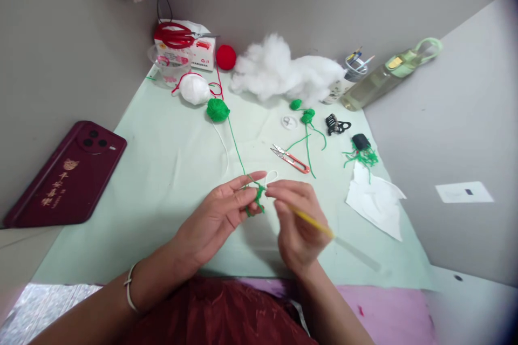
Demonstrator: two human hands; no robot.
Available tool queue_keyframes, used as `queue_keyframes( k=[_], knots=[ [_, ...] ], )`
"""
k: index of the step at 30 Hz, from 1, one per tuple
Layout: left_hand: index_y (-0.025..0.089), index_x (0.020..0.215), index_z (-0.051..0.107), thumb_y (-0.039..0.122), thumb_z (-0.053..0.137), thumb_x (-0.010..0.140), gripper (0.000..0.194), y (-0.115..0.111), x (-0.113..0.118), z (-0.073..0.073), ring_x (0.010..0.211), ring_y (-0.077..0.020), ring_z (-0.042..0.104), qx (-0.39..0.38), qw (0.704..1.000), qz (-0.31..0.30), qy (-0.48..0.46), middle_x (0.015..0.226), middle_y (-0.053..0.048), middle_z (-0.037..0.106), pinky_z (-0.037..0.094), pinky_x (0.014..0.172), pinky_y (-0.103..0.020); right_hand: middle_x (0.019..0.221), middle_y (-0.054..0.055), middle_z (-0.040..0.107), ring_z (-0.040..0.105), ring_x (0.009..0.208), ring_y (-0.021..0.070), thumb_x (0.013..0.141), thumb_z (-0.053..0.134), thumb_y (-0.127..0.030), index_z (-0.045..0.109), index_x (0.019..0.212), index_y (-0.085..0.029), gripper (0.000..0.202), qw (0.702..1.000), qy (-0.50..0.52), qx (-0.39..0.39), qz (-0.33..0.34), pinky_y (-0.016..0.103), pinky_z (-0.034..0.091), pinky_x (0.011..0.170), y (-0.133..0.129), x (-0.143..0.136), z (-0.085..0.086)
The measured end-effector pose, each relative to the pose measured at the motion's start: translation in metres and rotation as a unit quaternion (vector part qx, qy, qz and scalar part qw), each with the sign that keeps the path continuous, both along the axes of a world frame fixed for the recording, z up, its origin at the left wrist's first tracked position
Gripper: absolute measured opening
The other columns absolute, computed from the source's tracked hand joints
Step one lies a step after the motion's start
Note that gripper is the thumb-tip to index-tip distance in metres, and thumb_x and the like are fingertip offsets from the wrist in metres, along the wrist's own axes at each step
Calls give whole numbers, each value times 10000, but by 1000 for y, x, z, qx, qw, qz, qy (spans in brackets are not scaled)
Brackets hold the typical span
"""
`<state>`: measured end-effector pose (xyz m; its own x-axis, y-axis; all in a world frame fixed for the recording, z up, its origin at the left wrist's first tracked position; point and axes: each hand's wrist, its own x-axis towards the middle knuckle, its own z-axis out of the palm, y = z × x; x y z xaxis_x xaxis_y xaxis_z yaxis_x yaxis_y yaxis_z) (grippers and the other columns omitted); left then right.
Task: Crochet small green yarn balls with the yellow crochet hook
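Observation:
My left hand (220,213) pinches a small piece of green crochet work (260,194), with green yarn running over its fingers. That strand leads back to a green yarn ball (218,110) on the table. In my right hand (301,221) is a crochet hook (311,221) with a yellow handle, gripped like a pencil; its tip is at the green stitches, hidden by the fingers. A small white yarn loop (272,177) sticks up beside the work. Beyond my hands lie orange-handled thread snips (290,158), their blades pointing away to the left.
White stuffing (283,73) lies along the back wall, near a red yarn ball (225,57), a white yarn ball (195,89) and red scissors (178,35). A bottle (384,78) leans at the right back. Left stands a dark red phone-shaped case (68,172); right lies torn paper (374,199).

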<state>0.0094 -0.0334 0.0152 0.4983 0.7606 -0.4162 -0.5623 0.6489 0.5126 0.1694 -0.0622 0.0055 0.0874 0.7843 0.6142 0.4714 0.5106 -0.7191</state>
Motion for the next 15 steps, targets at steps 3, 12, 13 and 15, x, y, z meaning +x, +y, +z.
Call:
queue_keyframes(
  k=[3,12,13,15],
  knots=[
    [216,1187,817,277,837,878,315,2,-2,0,803,-100,613,17,999,25,22,889,-3,713,479,860,-248,862,28,737,686,767,191,1031,615,-210,803,1046,-286,203,982,166,-82,42,369,583,712,4,1,6],
    [276,1135,810,237,874,838,306,-4,4,1,902,-132,696,94,988,70,96,859,42,716,491,940,-285,930,5,739,679,805,154,1027,664,-290,818,1043,-313,157,926,304,-190,116,333,550,788,9,-6,-4],
    [278,1134,809,241,876,838,306,-4,4,1,894,-130,698,95,988,71,96,854,45,713,494,936,-283,926,4,739,679,800,153,1026,665,-296,818,1042,-311,154,923,310,-194,117,333,547,790,9,-5,-5],
    [281,1139,806,247,873,843,305,-4,4,0,888,-125,702,97,988,69,96,856,49,709,496,929,-277,922,1,739,679,798,149,1026,667,-308,818,1038,-307,151,918,319,-202,120,327,546,790,9,-4,-5]
  ],
)
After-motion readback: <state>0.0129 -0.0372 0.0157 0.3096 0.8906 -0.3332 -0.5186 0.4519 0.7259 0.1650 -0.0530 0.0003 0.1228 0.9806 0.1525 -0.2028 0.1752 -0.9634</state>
